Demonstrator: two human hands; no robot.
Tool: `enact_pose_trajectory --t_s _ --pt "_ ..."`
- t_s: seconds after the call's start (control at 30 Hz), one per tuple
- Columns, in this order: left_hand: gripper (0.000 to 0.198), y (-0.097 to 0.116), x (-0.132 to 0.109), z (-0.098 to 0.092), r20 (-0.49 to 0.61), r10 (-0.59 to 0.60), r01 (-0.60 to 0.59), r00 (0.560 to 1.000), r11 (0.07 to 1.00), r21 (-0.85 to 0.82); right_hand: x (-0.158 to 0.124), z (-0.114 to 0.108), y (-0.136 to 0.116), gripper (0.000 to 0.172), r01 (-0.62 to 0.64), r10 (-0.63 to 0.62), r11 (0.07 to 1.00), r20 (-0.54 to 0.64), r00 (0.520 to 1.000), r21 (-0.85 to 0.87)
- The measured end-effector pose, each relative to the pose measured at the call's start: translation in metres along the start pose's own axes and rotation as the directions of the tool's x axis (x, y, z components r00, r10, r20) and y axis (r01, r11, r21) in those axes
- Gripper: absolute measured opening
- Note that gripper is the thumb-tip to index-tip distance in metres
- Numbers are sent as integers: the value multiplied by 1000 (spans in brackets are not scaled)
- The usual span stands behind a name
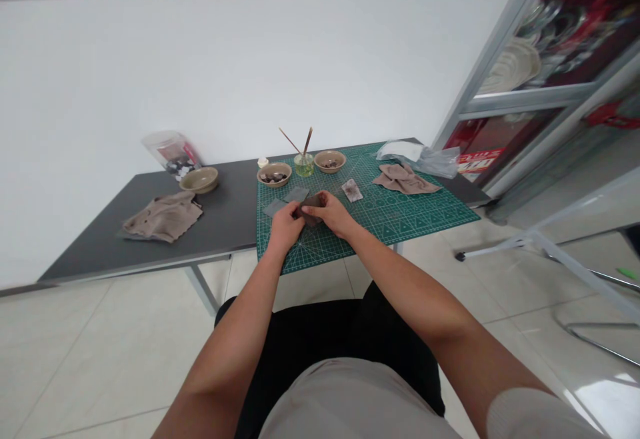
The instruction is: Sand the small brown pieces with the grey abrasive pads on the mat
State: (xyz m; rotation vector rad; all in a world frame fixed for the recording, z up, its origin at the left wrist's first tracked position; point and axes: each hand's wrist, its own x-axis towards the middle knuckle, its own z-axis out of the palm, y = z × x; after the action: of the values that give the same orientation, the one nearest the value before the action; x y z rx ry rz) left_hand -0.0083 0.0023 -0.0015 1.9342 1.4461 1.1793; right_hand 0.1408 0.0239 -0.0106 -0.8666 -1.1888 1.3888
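Both my hands meet over the green cutting mat [400,216] on the dark grey table [235,206]. My left hand [285,227] and my right hand [333,214] are both closed on a small dark brown piece [311,204] held between them, just above the mat. Two grey sheets [296,194] lie flat on the mat right behind my hands. A small patterned card-like piece [352,190] lies to the right of my right hand.
Behind my hands stand two tan bowls [274,174] with small dark pieces, and a small glass [303,163] with sticks. A third bowl [199,179], a tipped clear jar [171,152] and a beige cloth [163,218] are at left. Another cloth [404,179] and a plastic bag [420,156] lie at right.
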Motion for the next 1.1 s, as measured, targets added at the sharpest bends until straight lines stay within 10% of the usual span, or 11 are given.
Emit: enact_pose_trajectory --t_s 1.1 --pt "6 -2 -5 1 -28 10 -10 1000 1000 6 -4 -2 -2 37 -35 35 999 -26 999 12"
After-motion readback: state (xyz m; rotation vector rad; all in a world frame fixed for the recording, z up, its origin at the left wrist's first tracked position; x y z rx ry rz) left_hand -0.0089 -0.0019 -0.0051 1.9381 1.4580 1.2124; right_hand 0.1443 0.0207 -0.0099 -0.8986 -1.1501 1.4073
